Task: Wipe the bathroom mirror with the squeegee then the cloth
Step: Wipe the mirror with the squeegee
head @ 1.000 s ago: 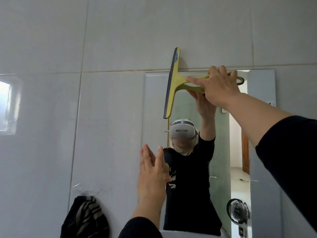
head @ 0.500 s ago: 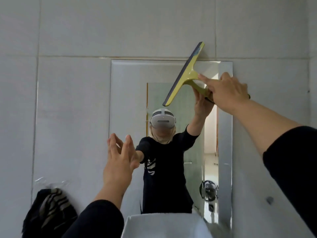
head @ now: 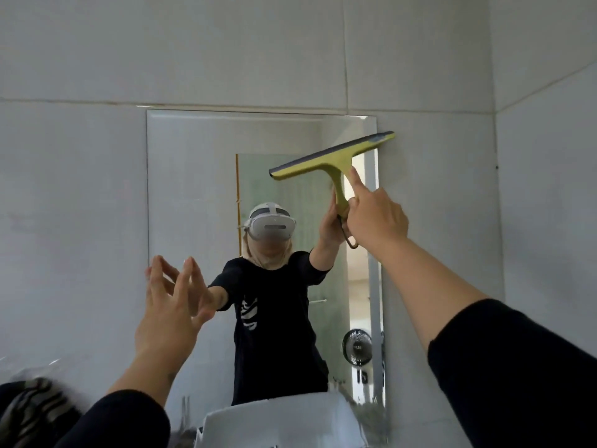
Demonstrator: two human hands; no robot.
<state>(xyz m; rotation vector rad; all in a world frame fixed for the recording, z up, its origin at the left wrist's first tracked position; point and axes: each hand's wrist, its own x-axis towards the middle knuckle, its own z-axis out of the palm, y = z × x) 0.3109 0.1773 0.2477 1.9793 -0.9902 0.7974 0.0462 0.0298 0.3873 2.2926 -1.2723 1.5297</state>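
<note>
right hand clenches the yellow-green plastic squeegee, blade angled onto the frameless wall mirror's upper right for wiping; left hand hovers spread, empty.

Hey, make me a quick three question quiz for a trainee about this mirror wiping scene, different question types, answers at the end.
1. True or false: the right hand holds the yellow-green squeegee with the dark rubber blade by its handle.
2. Which corner of the rectangular frameless wall mirror is the blade nearest? A) upper right B) lower left C) lower right
3. Fill in: the left hand holds ____; its fingers are spread in front of the mirror's lower left part.

Key: 1 true; 2 A; 3 nothing.
</note>
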